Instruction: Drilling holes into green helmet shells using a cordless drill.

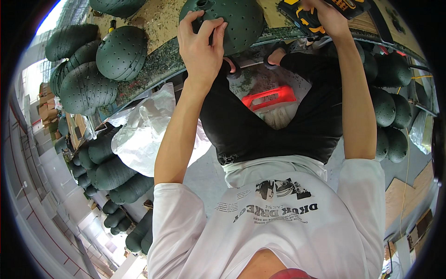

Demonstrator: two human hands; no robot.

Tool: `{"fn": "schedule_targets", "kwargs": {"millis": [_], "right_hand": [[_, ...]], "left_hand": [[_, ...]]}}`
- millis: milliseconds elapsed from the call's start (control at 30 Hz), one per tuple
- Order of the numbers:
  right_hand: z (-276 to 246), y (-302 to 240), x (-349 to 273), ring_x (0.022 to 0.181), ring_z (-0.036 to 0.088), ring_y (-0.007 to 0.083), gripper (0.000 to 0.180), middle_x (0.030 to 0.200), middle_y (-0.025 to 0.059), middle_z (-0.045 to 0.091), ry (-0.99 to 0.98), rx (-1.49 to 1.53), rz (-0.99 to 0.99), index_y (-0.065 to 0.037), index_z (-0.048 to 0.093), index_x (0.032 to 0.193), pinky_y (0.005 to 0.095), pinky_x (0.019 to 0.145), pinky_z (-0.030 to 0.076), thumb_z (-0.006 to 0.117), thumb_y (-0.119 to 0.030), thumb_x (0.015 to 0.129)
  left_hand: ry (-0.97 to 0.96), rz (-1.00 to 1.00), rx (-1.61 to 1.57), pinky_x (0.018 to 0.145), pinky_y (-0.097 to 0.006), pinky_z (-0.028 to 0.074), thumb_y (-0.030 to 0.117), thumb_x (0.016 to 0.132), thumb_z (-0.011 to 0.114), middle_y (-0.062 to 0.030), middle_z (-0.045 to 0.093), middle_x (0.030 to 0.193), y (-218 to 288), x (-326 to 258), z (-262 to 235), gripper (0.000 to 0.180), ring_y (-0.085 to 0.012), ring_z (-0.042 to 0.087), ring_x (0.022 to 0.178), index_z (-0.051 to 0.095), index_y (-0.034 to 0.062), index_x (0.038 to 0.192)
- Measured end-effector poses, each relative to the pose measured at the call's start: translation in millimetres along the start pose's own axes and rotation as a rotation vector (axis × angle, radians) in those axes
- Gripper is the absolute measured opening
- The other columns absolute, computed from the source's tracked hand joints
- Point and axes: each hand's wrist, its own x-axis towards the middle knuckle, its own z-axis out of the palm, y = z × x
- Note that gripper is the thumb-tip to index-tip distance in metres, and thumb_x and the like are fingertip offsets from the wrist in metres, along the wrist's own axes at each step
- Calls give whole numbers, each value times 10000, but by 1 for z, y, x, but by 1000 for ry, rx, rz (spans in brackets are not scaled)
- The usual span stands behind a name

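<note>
A dark green perforated dome (244, 23), apparently plastic, lies on the workbench at the top centre, with a larger round opening at its upper left. My left hand (202, 49) bears on the dome's near left side, fingers bent and thumb close to the index fingertip. Whatever might be between those fingertips is too small to make out. To the right, my right hand (329, 19) is closed around a yellow and black cordless power tool (309, 17), which looks like a drill. The frame's upper edge cuts off part of this tool, and its tip cannot be made out.
Dark green shavings litter the bench edge (153, 76). More perforated domes (121, 53) crowd its left end, and stacks of them (388, 107) stand at right. Below the bench is a red-handled container (272, 97) between my legs. White plastic sheeting (148, 123) hangs at left.
</note>
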Motion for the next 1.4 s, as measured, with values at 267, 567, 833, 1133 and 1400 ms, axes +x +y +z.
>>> {"fn": "schedule_targets", "kwargs": {"millis": [267,567,833,1133,1400], "right_hand": [[0,5,1,648,462,132,141,722,17,499,-61,116,-99,-37,539,854,311,616,424,570,-112,970],[7,1,1,649,440,146,162,730,16,487,-25,104,-134,-30,526,829,320,618,410,560,-106,968],[6,-8,-1,651,479,140,130,732,25,534,-2,144,-74,-29,571,821,308,616,417,629,-83,925],[-25,44,17,775,599,188,133,784,73,605,-133,-5,-332,57,660,908,313,754,488,588,-46,954],[-16,23,11,763,587,196,168,802,82,605,-135,-88,-389,57,655,1074,321,734,487,578,-16,944]], "left_hand": [[-12,9,18,891,-411,486,169,839,788,-127,624,1157,-1,3,-1,120,-326,597,1071,746,120,941],[-1,-13,-39,952,-415,458,131,828,788,-123,623,1161,-5,0,-2,121,-322,577,1121,748,104,940],[-137,-80,-195,1007,-427,433,169,765,835,-154,523,1290,-1,-5,-13,362,-383,479,1259,706,129,1101],[-98,-86,-89,976,-537,413,124,789,776,-192,555,1184,18,11,-20,260,-447,518,1180,668,89,1023],[49,-16,-97,937,-510,403,148,794,742,-170,566,1145,-1,7,-6,219,-390,547,1083,669,111,998]]}}
